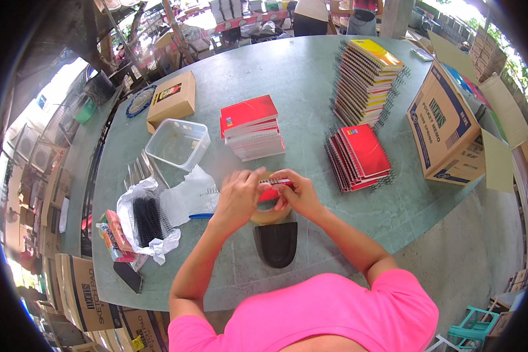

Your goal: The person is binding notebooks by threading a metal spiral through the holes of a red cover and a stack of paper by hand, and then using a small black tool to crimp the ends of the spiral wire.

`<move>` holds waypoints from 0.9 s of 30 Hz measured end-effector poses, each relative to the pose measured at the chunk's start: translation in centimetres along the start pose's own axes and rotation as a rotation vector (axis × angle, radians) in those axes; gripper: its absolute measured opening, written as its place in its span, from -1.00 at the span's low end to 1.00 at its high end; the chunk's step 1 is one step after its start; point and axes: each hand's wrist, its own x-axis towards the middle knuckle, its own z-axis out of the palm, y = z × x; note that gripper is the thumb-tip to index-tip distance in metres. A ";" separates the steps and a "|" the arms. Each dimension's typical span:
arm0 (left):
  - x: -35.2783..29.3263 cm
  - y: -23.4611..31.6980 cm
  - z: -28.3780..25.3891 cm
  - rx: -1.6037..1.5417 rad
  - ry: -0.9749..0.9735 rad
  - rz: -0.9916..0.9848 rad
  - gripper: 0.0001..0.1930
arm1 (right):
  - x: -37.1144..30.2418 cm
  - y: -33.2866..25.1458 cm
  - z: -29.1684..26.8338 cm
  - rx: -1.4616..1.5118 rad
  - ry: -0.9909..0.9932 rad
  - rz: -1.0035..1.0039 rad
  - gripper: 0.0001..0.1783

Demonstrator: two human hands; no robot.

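Note:
Over the near middle of the table I hold a small red notebook between both hands. My right hand is closed on its right side, thumb and fingers pinching it. My left hand is closed at its left end, where a dark spiral wire runs along the upper edge. A stretch of coil shows left of that hand. Beneath the notebook lie a tan ring and a black rounded block. Red covered pads without visible coils stand stacked ahead.
Spiral-bound red notebooks and a tall yellow-topped stack stand right, beside an open carton. On the left are a clear plastic tub, a brown box, black coils on white paper, a blue pen and a phone-like slab.

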 end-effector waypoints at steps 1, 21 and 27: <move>-0.2 -0.5 0.0 0.043 -0.054 0.007 -0.72 | -0.1 0.1 0.1 0.026 0.003 -0.029 -0.85; -0.1 0.9 0.2 -0.014 0.034 -0.027 -0.80 | -0.5 0.3 -0.6 0.092 -0.068 0.114 -0.79; -0.3 0.9 0.2 0.059 0.014 0.020 -0.79 | -0.9 -0.7 -0.2 0.075 -0.025 0.097 -0.77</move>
